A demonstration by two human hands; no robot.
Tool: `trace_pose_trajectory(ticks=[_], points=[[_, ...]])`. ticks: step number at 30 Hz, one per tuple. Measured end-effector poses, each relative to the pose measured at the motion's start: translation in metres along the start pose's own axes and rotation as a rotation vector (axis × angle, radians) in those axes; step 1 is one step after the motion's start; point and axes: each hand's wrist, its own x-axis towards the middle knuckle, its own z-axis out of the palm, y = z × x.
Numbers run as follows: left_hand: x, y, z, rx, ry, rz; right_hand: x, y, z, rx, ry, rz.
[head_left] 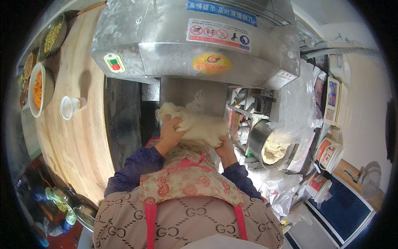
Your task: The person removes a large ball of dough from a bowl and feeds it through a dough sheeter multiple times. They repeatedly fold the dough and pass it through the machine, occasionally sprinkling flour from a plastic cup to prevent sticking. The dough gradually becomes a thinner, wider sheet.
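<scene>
A thick, pale slab of dough (pixel 201 128) lies across the near end of a steel chute (pixel 182 92), which slopes out from under a large metal machine (pixel 166 54). My left hand (pixel 169 133) grips the dough's left end, where it bunches up into a fold. At the right end, my right hand (pixel 226 150) holds the lower corner, with the fingers partly hidden behind the dough. The machine's front carries a switch box (pixel 115 63) with a green and a red button.
To the left, a wooden table (pixel 70 137) bears a clear plastic cup (pixel 73 106), a bowl of orange shreds (pixel 38 89) and a pan of chopped greens (pixel 52 38). On the right stand a metal pot of pale dough or flour (pixel 273 150), plastic bags (pixel 286 186) and white tubs (pixel 329 153).
</scene>
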Motion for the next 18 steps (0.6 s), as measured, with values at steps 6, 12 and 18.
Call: trace_pose_trajectory(ticks=[6, 12, 18], points=[[0.002, 0.089, -0.037, -0.090, -0.036, 0.272, -0.050, -0.026, 0.052, -0.013, -0.224, -0.075], [-0.001, 0.197, -0.110, -0.221, -0.042, 0.495, -0.102, -0.076, 0.129, -0.097, -0.482, -0.087], [-0.002, 0.355, -0.172, -0.526, -0.046, 0.652, -0.144, -0.125, 0.234, -0.123, -0.819, -0.239]])
